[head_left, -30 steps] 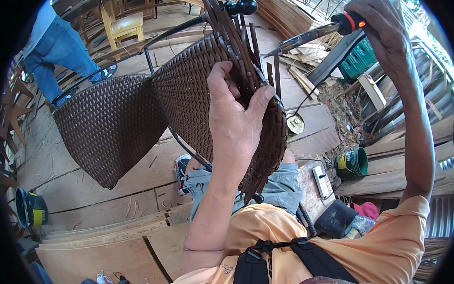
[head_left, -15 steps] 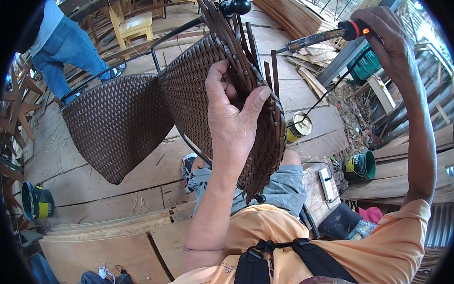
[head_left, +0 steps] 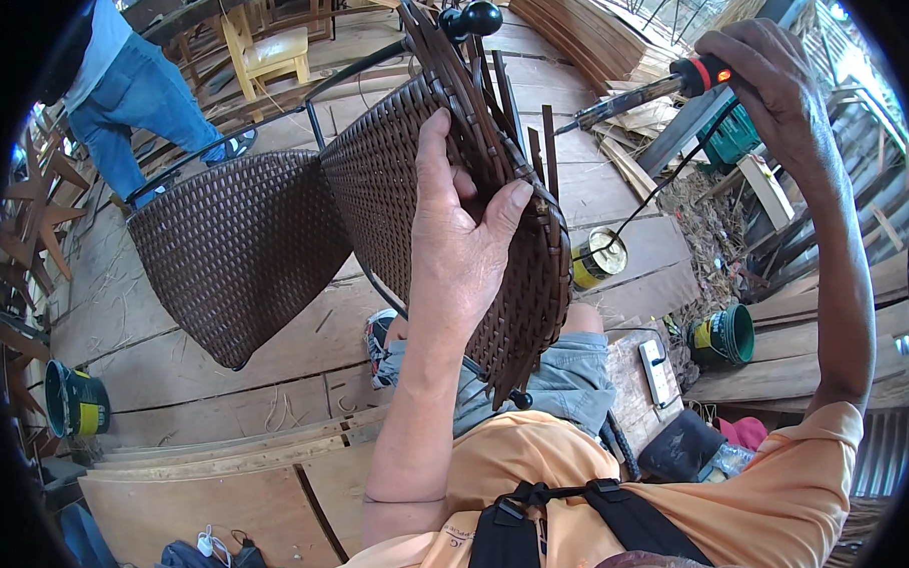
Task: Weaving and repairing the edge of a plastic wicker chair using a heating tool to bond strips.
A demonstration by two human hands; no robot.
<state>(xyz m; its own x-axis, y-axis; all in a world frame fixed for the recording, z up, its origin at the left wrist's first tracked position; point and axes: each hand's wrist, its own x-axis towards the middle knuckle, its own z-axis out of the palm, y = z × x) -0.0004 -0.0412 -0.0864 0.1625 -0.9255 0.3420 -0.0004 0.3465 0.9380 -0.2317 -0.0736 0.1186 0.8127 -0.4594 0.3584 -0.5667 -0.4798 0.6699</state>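
Weathered wooden planks make up the floor, streaked with dust and scattered fibres. Nearest the camera, an orange shirt and black harness straps are seen at the lower edge. Just above them, the left hand is raised, its fingers and thumb clamped over the edge of a dark brown woven chair; the weave is tight and ribbed, and loose flat strips stand up stiffly from the unfinished rim just beside the thumb. The chair's rounded seat panel is spread to the left, carried on a thin black metal frame. The right hand is lifted higher and to the right, closed around the handle of a soldering iron, a slim tool with a red band, a dark metal shaft pointed toward the strips and a thin black cord hanging down. Below the cord, a round yellow tin stands on the planks, and a green bucket lies farther right. Farther back, a yellow wooden chair and a person in blue jeans are seen.
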